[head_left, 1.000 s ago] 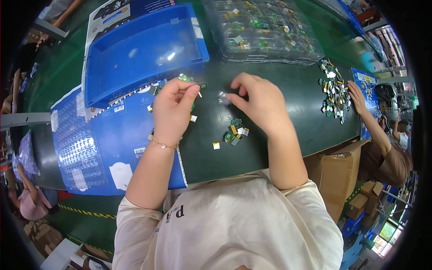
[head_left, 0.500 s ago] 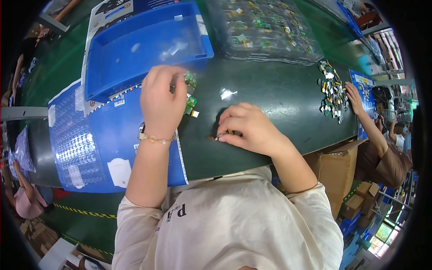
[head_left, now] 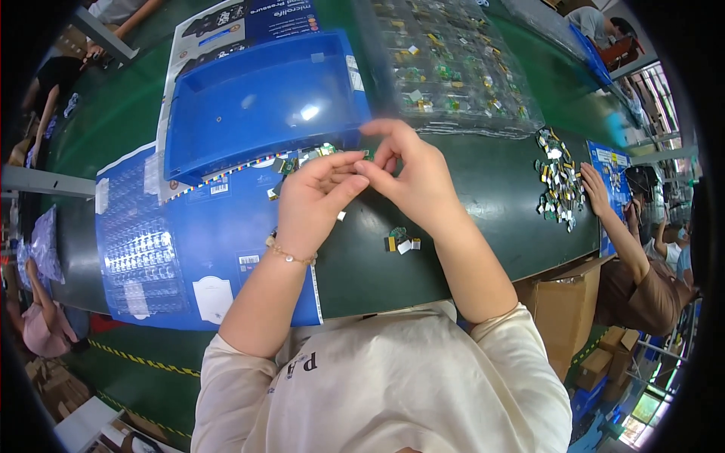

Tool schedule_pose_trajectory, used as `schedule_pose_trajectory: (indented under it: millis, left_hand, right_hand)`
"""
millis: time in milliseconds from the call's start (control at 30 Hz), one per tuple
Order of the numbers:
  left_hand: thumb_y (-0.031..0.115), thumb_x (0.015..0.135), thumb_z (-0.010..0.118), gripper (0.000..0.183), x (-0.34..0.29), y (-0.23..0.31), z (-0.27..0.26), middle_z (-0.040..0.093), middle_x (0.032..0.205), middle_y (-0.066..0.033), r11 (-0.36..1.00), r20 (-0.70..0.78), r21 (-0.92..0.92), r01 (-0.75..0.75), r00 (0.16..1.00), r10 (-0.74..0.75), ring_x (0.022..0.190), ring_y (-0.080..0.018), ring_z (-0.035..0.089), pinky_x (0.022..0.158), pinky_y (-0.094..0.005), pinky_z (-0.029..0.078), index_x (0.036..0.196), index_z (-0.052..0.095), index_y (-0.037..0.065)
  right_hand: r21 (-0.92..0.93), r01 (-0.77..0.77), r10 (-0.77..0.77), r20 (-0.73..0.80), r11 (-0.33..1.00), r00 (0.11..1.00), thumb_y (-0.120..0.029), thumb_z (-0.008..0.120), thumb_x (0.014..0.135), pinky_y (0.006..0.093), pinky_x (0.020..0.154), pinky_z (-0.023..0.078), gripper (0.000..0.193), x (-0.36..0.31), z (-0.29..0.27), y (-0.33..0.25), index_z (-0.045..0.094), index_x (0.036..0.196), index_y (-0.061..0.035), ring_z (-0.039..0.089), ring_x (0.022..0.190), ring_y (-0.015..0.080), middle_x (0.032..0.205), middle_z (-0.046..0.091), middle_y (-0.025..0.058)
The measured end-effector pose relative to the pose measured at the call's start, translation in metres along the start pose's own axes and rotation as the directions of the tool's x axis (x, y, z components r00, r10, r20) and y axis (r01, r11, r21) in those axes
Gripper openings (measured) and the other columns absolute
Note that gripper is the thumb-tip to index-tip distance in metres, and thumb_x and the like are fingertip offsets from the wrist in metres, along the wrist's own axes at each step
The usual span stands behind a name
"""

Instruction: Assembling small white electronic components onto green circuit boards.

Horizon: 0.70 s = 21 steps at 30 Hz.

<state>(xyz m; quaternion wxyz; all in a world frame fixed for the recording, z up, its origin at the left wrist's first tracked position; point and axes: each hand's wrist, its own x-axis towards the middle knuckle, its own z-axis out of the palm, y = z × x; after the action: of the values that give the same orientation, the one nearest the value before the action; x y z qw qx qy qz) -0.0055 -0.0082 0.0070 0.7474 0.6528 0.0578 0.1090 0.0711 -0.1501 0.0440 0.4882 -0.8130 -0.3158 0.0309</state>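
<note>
My left hand (head_left: 316,198) and my right hand (head_left: 415,177) meet over the dark green table. Their thumbs and fingertips are closed around a small green circuit board (head_left: 368,155), mostly hidden by the fingers. Behind my left hand lies a small heap of circuit boards (head_left: 321,151) with white and yellowish tabs, beside the blue tray. Partly covered by that hand, one more board (head_left: 287,164) sits at the heap's left. Nearer to me, below the right hand, is a little cluster of boards (head_left: 402,241) with white and orange-yellow pieces.
An empty-looking blue tray (head_left: 264,162) stands at the back left on printed sheets. Clear plastic trays (head_left: 453,124) full of small boards are stacked at the back. A larger pile of boards (head_left: 557,181) lies right, near another person's hand (head_left: 595,189). A cardboard box (head_left: 563,302) stands below the edge.
My left hand has come from the heap toward the right, and my right hand has risen from the near table to meet it. The cluster of boards on the near table is now uncovered.
</note>
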Motion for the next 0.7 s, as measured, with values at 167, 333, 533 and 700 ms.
schedule_pose_trajectory:
  millis: [167,333,533,700]
  left_hand:
    - [0.011,0.091,0.058,0.026,-0.003,0.001,0.007,0.067,0.1,-0.0098,0.967,0.043,-0.199,0.162,0.987,-0.156,0.091,-0.0139,0.064,0.079,-0.0256,0.051,0.113,0.058,-0.003]
    - [0.02,0.098,0.047,0.03,0.002,-0.001,0.003,0.066,0.101,-0.0107,0.896,0.108,-0.312,0.316,0.949,-0.297,0.09,-0.015,0.064,0.077,-0.0265,0.051,0.111,0.058,-0.004]
    - [0.032,0.1,0.04,0.04,0.002,-0.006,0.002,0.066,0.102,-0.0102,0.847,0.132,-0.428,0.315,0.949,-0.286,0.088,-0.0138,0.063,0.076,-0.0268,0.05,0.113,0.058,-0.001]
    - [0.032,0.1,0.04,0.042,0.001,-0.008,0.004,0.065,0.102,-0.0068,0.877,0.135,-0.346,0.333,0.943,-0.305,0.089,-0.011,0.06,0.075,-0.0257,0.049,0.124,0.054,0.0]
  right_hand:
    - [-0.103,0.22,-0.229,-0.086,0.97,0.97,-0.008,0.076,0.067,0.0281,0.063,0.047,0.04,-0.008,0.008,0.015,0.061,0.104,-0.0087,0.058,0.069,0.0164,0.077,0.062,0.0033]
    - [-0.11,0.384,-0.393,-0.07,0.917,0.917,-0.011,0.078,0.064,0.0331,0.072,0.047,0.034,-0.006,0.005,0.022,0.064,0.095,-0.0095,0.061,0.078,0.0226,0.084,0.064,0.0041]
    - [-0.201,0.335,-0.363,-0.125,0.921,0.923,-0.01,0.077,0.062,0.0331,0.07,0.046,0.031,-0.009,0.011,0.021,0.065,0.09,-0.0093,0.06,0.077,0.0222,0.084,0.064,0.0029]
    - [-0.286,0.336,-0.392,-0.168,0.897,0.905,-0.012,0.078,0.061,0.0305,0.066,0.045,0.027,-0.009,0.009,0.023,0.066,0.086,-0.0109,0.059,0.068,0.017,0.081,0.064,-0.0006]
